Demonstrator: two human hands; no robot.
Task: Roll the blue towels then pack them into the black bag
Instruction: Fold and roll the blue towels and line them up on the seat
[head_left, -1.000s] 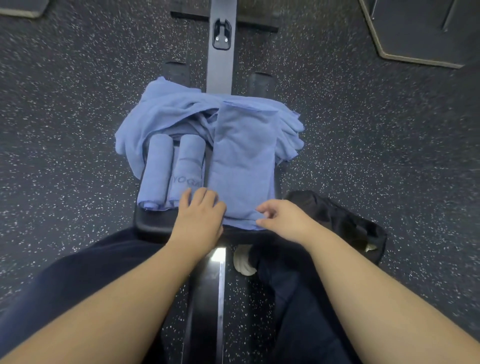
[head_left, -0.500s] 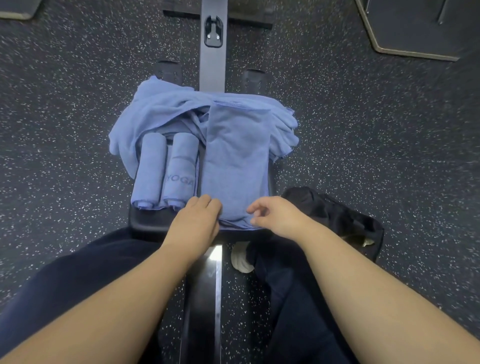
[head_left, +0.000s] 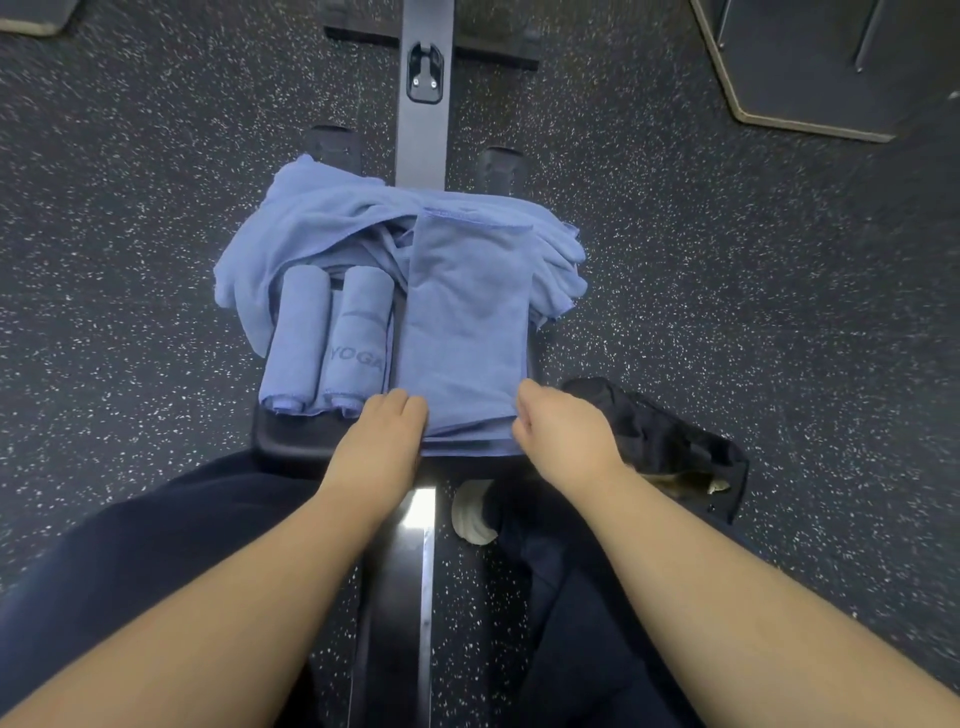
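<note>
A folded blue towel (head_left: 465, 322) lies lengthwise on the black bench seat (head_left: 291, 436), its near end at the seat's front edge. My left hand (head_left: 384, 436) grips that near end at its left corner, fingers curled under. My right hand (head_left: 561, 431) grips the right corner the same way. Two rolled blue towels (head_left: 324, 343) lie side by side left of it, one printed YOGA. Several loose blue towels (head_left: 332, 218) are heaped behind them. The black bag (head_left: 670, 447) sits open on the floor to the right of the bench.
The bench's grey rail (head_left: 423, 104) runs away from me over speckled dark rubber floor (head_left: 753, 312). My dark-trousered legs (head_left: 145, 545) straddle the bench. A white shoe (head_left: 470, 512) shows beside the frame. A dark mat with a tan edge (head_left: 810, 62) lies at the far right.
Both hands have slid back to the towel's near end. My fingers, flat on the cloth earlier, are now curled around its two front corners.
</note>
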